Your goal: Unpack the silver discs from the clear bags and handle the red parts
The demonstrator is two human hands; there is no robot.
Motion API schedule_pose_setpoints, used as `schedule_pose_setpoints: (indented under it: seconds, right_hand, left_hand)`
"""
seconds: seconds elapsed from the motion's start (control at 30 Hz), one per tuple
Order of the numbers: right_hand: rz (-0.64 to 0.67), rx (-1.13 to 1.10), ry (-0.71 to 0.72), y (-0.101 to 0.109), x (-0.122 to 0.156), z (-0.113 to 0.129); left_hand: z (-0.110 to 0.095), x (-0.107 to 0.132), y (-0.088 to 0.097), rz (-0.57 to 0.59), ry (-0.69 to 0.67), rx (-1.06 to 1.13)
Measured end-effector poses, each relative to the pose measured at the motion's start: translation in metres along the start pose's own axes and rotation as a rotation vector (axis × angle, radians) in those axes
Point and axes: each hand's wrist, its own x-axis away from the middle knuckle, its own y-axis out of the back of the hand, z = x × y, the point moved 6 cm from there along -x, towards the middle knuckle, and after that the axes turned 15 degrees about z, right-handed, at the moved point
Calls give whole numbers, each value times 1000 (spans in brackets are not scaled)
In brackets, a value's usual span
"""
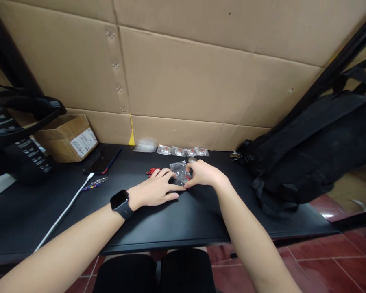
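Note:
A small clear plastic bag (178, 167) lies on the black desk between my hands. My left hand (158, 188), with a dark watch on its wrist, is open with fingers spread, its fingertips at the bag's left and near edges. My right hand (204, 174) is closed in a pinch at the bag's right side. A bit of red (188, 177) shows between its thumb and forefinger, at the bag; whether it is inside cannot be seen. Several small red pieces (153, 171) lie beyond my left fingers, partly covered. A round silver disc (192, 160) sits just behind my right hand.
Along the cardboard wall lie a stack of clear bags (145, 145) and several filled bags (179, 151) with silver discs and red pieces. A phone (102, 158), white cable (65, 211), keychain (94, 184) and cardboard box (68, 138) are left. A black backpack (317, 142) stands right.

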Motion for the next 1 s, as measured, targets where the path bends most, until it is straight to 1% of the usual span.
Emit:
schedule_pose_setpoints:
  seconds: [0.1, 0.17, 0.33, 0.4, 0.53, 0.63, 0.7, 0.87, 0.93, 1.0]
  right_hand:
    - [-101, 30, -24, -1, -3, -1]
    - [-118, 7, -8, -2, -4, -2]
    - [-27, -115, 57, -5, -6, -4]
    - [-12, -126, 98, -3, -7, -2]
    - [-83, -7, 167, 2, -10, 8]
    - [-139, 65, 190, 3, -11, 16]
    - [-179, 95, 160, 2, -13, 19]
    - [-238, 158, -5, 0, -23, 16]
    - [-256, 159, -29, 0, -25, 11]
    - [-264, 110, 7, 4, -24, 5]
  left_hand:
    - [1, 0, -1, -6, -3, 4]
    - [2, -1, -2, -12, -5, 6]
    - [2, -1, -3, 19, -7, -1]
    - [2, -1, -4, 27, -13, -7]
    - [3, 0, -2, -10, -25, -17]
    - [6, 0, -3, 14, -12, -23]
    - [7, 0, -5, 41, -3, -20]
    - [6, 1, -3, 40, 0, 11]
    - [5, 2, -2, 44, 11, 10]
    - [5, 2, 0, 27, 15, 14]
